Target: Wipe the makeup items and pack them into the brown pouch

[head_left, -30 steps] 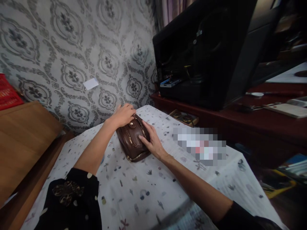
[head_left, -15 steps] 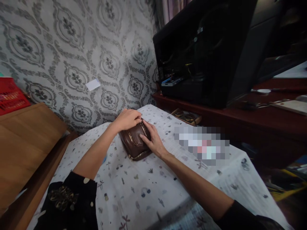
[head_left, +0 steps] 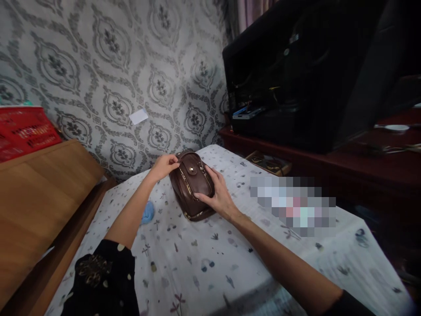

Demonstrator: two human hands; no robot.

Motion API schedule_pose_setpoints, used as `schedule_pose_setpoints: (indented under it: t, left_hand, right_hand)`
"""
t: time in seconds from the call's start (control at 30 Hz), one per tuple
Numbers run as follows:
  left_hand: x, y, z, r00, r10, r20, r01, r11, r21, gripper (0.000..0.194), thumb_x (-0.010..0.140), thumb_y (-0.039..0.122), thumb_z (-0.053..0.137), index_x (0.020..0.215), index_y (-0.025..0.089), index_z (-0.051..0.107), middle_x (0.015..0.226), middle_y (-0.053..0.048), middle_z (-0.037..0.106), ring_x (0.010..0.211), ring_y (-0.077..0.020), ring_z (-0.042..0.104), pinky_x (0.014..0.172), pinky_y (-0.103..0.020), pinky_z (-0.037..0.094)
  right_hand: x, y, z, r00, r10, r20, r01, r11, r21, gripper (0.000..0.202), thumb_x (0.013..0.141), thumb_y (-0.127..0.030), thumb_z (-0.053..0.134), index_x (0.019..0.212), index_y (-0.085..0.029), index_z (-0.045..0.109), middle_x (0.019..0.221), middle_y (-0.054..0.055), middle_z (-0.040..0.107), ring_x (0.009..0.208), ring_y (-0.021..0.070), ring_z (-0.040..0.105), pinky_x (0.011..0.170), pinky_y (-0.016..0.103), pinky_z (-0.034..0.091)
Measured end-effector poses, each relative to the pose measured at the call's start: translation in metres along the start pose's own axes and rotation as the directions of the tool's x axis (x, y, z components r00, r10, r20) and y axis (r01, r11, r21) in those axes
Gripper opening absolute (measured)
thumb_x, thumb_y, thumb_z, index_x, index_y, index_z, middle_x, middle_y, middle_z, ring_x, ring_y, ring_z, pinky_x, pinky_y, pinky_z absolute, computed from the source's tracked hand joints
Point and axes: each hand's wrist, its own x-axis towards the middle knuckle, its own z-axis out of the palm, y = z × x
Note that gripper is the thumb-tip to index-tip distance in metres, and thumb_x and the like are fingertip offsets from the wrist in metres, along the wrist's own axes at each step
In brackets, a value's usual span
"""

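Note:
A brown leather handbag with gold zips, a top handle and a round metal snap stands on the patterned cloth. At its upper left edge, by the end of one zip, my left hand is closed in a pinch; what lies between the fingertips is too small to make out. My right hand grips the bag's right side, thumb on the front and fingers along the far edge. A rounded blue thing lies beside my left forearm, partly covered by it.
The white printed cloth covers the surface under the bag. A pixelated patch hides something to the right. Beyond are a small open drawer and a large black cabinet. A red box sits on wooden furniture at left.
My left hand has moved off the top of the bag to its upper left edge, uncovering the handle and snap. My right hand still holds the right side. The view has shifted left.

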Motion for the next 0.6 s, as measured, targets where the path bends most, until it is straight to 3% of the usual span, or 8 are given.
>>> schedule_pose_setpoints:
  t: [0.3, 0.47, 0.6]
  left_hand:
    - [-0.008, -0.007, 0.027, 0.965, -0.169, -0.202, 0.109, 0.954, -0.278, 0.025, 0.076, 0.040, 0.061, 0.065, 0.018, 0.059, 0.058, 0.002, 0.053, 0.060, -0.0136, 0.047, 0.058, -0.025, 0.035]
    - [-0.026, 0.002, 0.036, 0.962, -0.206, -0.179, 0.115, 0.900, -0.420, 0.037, 0.072, 0.055, 0.063, 0.067, 0.018, 0.060, 0.062, 0.000, 0.056, 0.061, -0.0138, 0.049, 0.059, -0.026, 0.036]
    - [-0.042, 0.012, 0.036, 0.972, -0.196, -0.127, 0.116, 0.878, -0.464, 0.034, 0.071, 0.051, 0.065, 0.070, 0.017, 0.062, 0.065, 0.000, 0.059, 0.062, -0.0135, 0.049, 0.061, -0.026, 0.037]
  right_hand:
    - [0.000, 0.000, 0.002, 0.999, -0.037, -0.030, 0.037, 0.999, -0.015, 0.093, 0.078, -0.060, 0.072, 0.155, -0.029, 0.031, 0.149, 0.015, 0.037, 0.143, 0.0354, 0.033, 0.120, 0.058, 0.028]
    - [0.000, 0.002, 0.002, 0.999, -0.043, -0.028, 0.042, 0.999, -0.023, 0.095, 0.077, -0.062, 0.072, 0.156, -0.030, 0.030, 0.150, 0.015, 0.037, 0.143, 0.0367, 0.034, 0.118, 0.059, 0.029]
    - [0.001, 0.003, 0.002, 0.999, -0.039, -0.029, 0.039, 0.999, -0.016, 0.097, 0.076, -0.065, 0.072, 0.156, -0.031, 0.030, 0.149, 0.014, 0.038, 0.141, 0.0371, 0.035, 0.118, 0.060, 0.030]
